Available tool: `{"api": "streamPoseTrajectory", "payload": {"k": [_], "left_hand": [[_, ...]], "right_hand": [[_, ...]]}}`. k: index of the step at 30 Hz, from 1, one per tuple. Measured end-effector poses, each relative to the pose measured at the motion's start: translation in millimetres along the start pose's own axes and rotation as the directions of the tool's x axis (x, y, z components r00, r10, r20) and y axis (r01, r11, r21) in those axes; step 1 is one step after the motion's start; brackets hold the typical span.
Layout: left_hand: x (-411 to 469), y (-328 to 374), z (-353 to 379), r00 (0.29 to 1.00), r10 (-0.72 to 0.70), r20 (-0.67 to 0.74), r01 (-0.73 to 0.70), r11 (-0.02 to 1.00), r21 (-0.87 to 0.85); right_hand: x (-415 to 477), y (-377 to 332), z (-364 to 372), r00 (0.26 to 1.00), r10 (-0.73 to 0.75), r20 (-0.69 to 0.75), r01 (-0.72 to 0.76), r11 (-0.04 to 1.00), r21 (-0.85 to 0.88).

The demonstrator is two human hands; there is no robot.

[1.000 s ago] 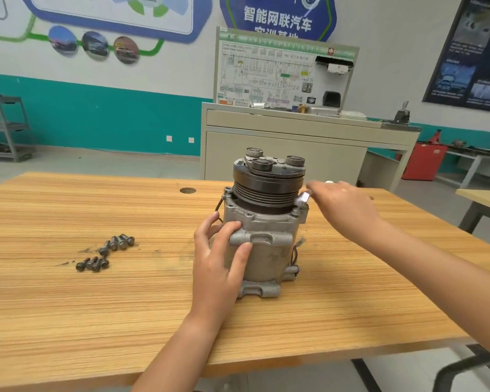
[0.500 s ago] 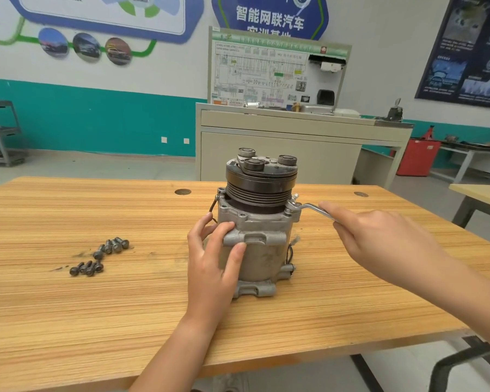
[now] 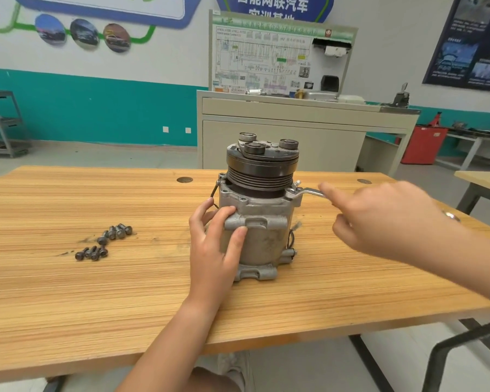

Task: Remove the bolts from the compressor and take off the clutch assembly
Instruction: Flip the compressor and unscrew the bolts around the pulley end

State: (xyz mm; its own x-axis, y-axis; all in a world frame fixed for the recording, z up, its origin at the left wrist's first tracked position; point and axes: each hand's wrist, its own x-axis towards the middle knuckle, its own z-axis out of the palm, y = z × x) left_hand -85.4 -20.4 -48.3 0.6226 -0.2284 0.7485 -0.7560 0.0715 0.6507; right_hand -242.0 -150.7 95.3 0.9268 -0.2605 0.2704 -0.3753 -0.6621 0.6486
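Note:
A grey compressor (image 3: 262,244) stands upright on the wooden table (image 3: 68,306), with the black grooved clutch pulley (image 3: 262,168) on top. My left hand (image 3: 212,250) grips the compressor body from the left, thumb across the front. A bent metal wrench (image 3: 309,191) sits on a bolt at the right flange, its handle pointing right. My right hand (image 3: 379,222) holds that handle, index finger stretched along it and the other fingers curled. Several removed dark bolts (image 3: 105,241) lie in two small groups to the left.
Behind the table stands a beige cabinet (image 3: 280,137) with a wiring display board. A second table (image 3: 481,176) is at the right, with a red bin (image 3: 422,142) beyond it. A metal shelf (image 3: 0,123) stands far left. Two round holes mark the table's far edge.
My right hand swung the wrench handle from close beside the pulley out to the right. My left hand kept its grip on the compressor body.

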Motion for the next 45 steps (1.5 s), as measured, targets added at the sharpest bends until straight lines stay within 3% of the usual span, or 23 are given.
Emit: {"api": "streamPoseTrajectory", "payload": {"k": [7,15,18,20,21,23,25,28,36,39,45], "left_hand": [[-0.4,1.8,1.9,0.999,-0.033,-0.005,0.033,0.999,-0.003],[-0.4,-0.5,0.6,0.999,-0.032,0.015,0.032,0.999,0.004],[-0.5,-0.7,0.2,0.999,-0.031,0.017,0.031,1.0,0.005],[-0.4,-0.9,0.5,0.999,-0.034,0.016,0.034,0.999,0.003],[-0.4,-1.1,0.5,0.999,-0.036,0.017,0.036,0.999,0.001],[-0.2,-0.9,0.9,0.999,-0.035,0.017,0.036,0.999,-0.002],[-0.1,-0.1,1.0,0.999,-0.035,0.017,0.035,0.999,0.0],[-0.8,0.3,0.7,1.0,-0.022,0.012,0.022,1.0,0.0],[-1.0,1.7,0.6,1.0,-0.02,0.01,0.02,1.0,-0.002],[-1.3,2.6,0.4,1.0,-0.019,0.006,0.019,1.0,0.0],[-1.1,1.4,0.8,1.0,-0.02,0.005,0.02,1.0,0.002]], "right_hand": [[54.1,14.0,36.8,0.999,0.016,-0.04,-0.017,0.999,-0.039],[88.4,-6.1,65.4,0.965,0.049,-0.259,0.023,0.964,0.267],[68.2,3.1,62.4,0.906,0.274,-0.323,-0.012,0.779,0.627],[48.5,7.5,52.6,0.873,0.372,-0.316,0.006,0.639,0.769],[37.1,8.6,48.0,0.869,0.37,-0.33,0.02,0.639,0.769],[14.9,9.4,39.7,0.896,0.295,-0.333,0.01,0.735,0.678],[-1.2,8.9,33.1,0.955,0.188,-0.231,-0.037,0.844,0.535],[-5.9,4.5,23.0,0.987,0.112,-0.114,-0.064,0.93,0.362],[-1.1,-14.5,-19.5,0.997,0.069,0.042,-0.072,0.995,0.074],[-0.8,-27.3,-23.0,0.991,0.055,0.12,-0.062,0.996,0.058],[4.6,-1.0,-3.6,1.0,-0.017,-0.016,0.017,1.0,0.018]]}}
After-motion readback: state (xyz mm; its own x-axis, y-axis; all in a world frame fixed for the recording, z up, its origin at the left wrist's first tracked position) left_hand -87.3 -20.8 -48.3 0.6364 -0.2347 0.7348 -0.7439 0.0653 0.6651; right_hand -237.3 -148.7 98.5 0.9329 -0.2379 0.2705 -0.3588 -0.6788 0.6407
